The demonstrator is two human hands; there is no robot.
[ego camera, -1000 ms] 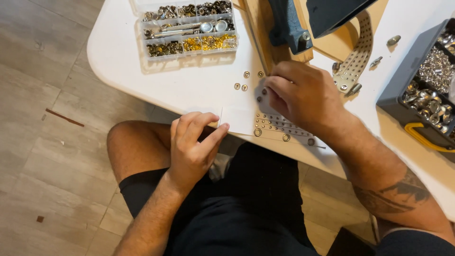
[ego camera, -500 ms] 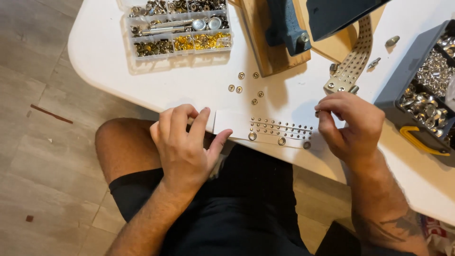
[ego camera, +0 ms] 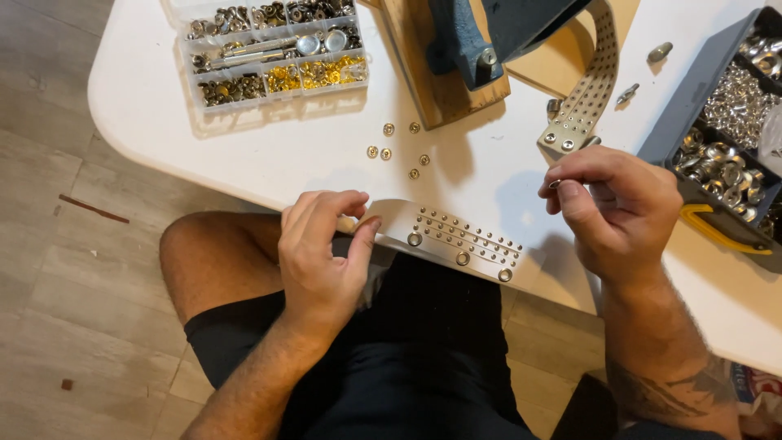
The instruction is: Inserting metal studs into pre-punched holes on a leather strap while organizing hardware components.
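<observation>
Left hand (ego camera: pixel 319 253) pinching white strap (ego camera: pixel 456 239), right hand (ego camera: pixel 619 208) pinching small rivet (ego camera: pixel 555 184), compartment box (ego camera: pixel 273 53) holding snaps

A clear plastic compartment box (ego camera: pixel 273 53) is sitting at the far left of the white bench (ego camera: pixel 147 106), holding silver and gold fittings. A dark grey parts case (ego camera: pixel 717 138) with a yellow latch is lying at the right edge. A red-and-white printed package (ego camera: pixel 753 383) is peeking in at bottom right.

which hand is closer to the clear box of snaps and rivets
Left. The left hand sits below the clear box, pinching the white strap; the right hand is far off to its right.
</observation>
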